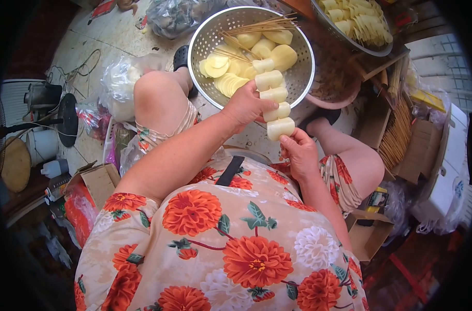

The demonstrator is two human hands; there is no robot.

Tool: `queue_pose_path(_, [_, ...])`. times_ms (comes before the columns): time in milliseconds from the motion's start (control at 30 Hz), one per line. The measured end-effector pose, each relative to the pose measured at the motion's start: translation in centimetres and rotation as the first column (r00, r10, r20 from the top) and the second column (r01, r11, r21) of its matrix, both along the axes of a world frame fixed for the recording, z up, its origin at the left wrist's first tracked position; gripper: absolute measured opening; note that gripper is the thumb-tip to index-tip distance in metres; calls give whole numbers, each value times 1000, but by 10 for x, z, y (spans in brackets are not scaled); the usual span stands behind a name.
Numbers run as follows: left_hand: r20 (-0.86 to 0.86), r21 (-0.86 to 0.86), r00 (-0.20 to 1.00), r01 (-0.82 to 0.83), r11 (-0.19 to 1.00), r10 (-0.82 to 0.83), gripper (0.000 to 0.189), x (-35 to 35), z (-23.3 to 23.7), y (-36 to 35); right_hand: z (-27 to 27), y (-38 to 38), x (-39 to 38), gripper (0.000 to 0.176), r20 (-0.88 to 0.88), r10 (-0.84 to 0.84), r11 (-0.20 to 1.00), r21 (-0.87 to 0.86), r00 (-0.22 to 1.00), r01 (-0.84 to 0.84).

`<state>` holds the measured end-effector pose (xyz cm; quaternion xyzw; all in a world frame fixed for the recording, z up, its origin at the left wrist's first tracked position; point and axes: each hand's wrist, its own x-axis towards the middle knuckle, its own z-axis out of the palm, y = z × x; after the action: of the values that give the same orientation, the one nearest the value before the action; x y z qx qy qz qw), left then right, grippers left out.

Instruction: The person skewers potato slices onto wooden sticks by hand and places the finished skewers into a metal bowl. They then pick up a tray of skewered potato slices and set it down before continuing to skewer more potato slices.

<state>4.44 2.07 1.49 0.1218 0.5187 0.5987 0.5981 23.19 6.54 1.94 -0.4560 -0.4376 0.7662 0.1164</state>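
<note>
- Flowered dress (215,243) is seen nearest, worn by the seated person, with bare knees spread to either side.
- Just above the lap, the right hand (299,153) is raised; its grip is pinched on the lowest piece of a column of potato pieces (273,94).
- From the side, the left hand (244,107) is closed round the middle of the same column, fingers pressed against it.
- Between the hands the column is held upright, over the near rim of a metal colander (205,46) in which slices and loose wooden sticks (262,25) are kept.
- No stick through the pieces can be made out; if one is there, a fingertip could be pricked, or a piece split, by a hard push.
- Were either grip slackened, a piece could be dropped past the rim onto the floor.
- Farther off, a second bowl (368,51) of cut pieces and a bundle of sticks (399,129) are seen.
</note>
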Motion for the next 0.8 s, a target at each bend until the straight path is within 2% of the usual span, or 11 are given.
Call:
queue_pose_path(67, [-26,-114,1000,13,993,-16,44,-5,14,1,-1,1,0,20,-14,-9,1000,-8,1000,8])
queue_pose_path(100, [-26,-114,1000,13,993,-16,44,-11,13,2,-2,1,1,20,-35,-12,1000,-21,999,11])
queue_pose_path(167, [18,-223,995,-94,970,101,38,-31,5,7,-3,2,2,19,-54,-14,999,-36,998,13])
queue_pose_path(200, [19,-224,994,-96,970,103,38,-39,1,10,-4,2,2,19,-65,-4,999,-40,998,2])
queue_pose_path(267, [-16,-150,964,-264,953,265,37,-52,0,13,-4,0,2,19,-76,10,999,-46,997,-14])
queue_pose_path(300, [-31,-163,957,-288,944,287,34,-54,0,14,-2,0,2,19,-63,42,998,-37,997,-45])
queue_pose_path(500, [-15,-219,967,-252,943,254,26,-51,-5,14,2,-2,3,20,-24,83,995,-50,996,-84])
queue_pose_path(733, [14,-206,962,-265,942,274,25,-50,-3,16,-1,1,4,20,-45,60,997,-55,997,-63])
queue_pose_path(800, [-23,-200,967,-255,946,255,31,-51,-6,19,-1,3,4,19,-61,39,997,-67,997,-43])
